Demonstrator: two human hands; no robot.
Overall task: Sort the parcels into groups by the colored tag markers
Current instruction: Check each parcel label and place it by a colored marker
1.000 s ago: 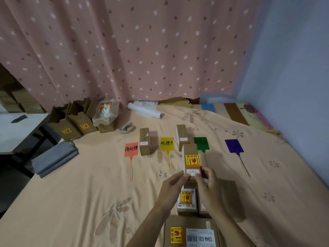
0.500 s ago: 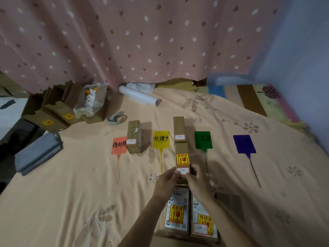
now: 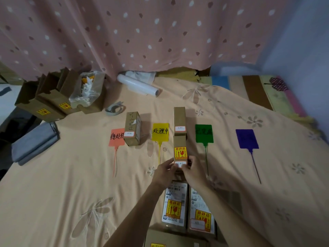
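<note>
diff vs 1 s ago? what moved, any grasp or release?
The held parcel went forward and down, from lifted in front of the camera to just behind the parcel standing by the yellow tag. Left hand and right hand both still grip its near end; no release. The four tags and the parcel by the orange tag stayed put.

A peach floral bedsheet (image 3: 71, 184) carries four coloured tags (image 3: 160, 131), cardboard parcels (image 3: 132, 129) and grey folded bags (image 3: 34, 143).
</note>
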